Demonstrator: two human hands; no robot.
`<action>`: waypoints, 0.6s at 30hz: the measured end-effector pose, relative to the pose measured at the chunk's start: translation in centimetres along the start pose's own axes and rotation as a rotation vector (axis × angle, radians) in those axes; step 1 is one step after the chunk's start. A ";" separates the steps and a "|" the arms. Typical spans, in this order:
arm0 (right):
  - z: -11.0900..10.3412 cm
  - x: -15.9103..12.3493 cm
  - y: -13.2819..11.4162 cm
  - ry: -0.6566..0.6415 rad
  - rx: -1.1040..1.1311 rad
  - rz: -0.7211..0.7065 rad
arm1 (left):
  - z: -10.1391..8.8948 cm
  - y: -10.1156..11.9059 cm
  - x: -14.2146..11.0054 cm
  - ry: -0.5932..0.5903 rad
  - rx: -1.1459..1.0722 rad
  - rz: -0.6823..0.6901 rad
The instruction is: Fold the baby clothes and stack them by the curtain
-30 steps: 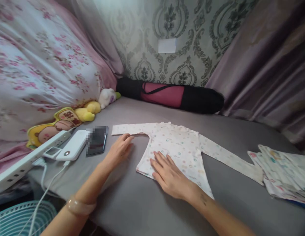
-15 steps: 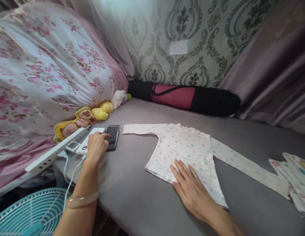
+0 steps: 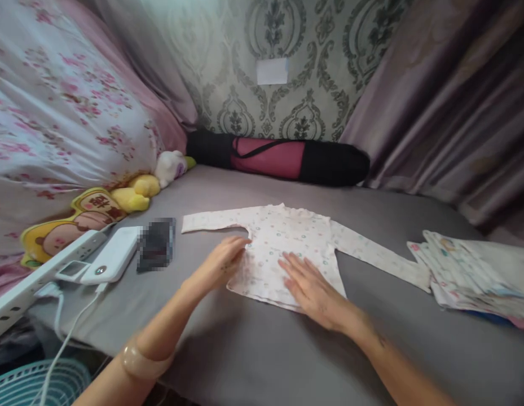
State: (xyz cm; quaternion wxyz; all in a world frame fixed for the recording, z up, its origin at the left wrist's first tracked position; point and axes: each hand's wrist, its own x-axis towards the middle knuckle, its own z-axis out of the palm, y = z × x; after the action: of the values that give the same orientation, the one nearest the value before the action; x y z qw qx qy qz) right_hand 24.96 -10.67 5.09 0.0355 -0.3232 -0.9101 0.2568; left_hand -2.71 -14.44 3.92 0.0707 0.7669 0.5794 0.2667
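Observation:
A small white long-sleeved shirt [image 3: 293, 228] with a tiny coloured print lies spread out on the grey bed sheet [image 3: 245, 349], sleeves reaching out to both sides. My right hand [image 3: 315, 293] rests flat on the lower front of the shirt, fingers stretched. At the shirt's left side is my left hand [image 3: 223, 262], its fingers extended over the edge and slightly blurred; nothing shows in it. A pale bangle [image 3: 143, 361] circles my left wrist. The right sleeve's cuff reaches a stack of folded clothes [image 3: 481, 276].
Left of the shirt lie a dark, pixelated phone [image 3: 155, 244], a white power bank [image 3: 118, 254] with a cable and a white power strip [image 3: 71, 256]. Plush toys [image 3: 135, 194] line the floral cloth. A long black-and-red bag [image 3: 270, 158] lies by the wall. A turquoise fan [image 3: 54, 378] stands lower left.
My left hand has left the phone and moved right to the shirt's side. My right hand stays flat on the shirt. The view has turned right, showing more of the folded stack.

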 end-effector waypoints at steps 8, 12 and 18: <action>-1.1 3.9 7.7 0.237 -0.203 0.191 | 7.6 2.6 4.8 -0.231 0.194 0.078; 0.0 3.2 8.2 0.205 -0.276 0.157 | 7.9 1.6 4.4 -0.278 0.299 0.128; 0.3 -0.4 6.6 0.101 -0.247 0.042 | 5.8 0.9 2.5 -0.366 0.264 0.266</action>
State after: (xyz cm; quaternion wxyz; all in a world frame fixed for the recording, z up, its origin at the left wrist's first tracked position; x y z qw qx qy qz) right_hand 28.97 -6.73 1.65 0.0360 -0.3568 -0.9248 0.1269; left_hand 1.37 -11.27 0.23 0.0378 0.8744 0.4809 0.0526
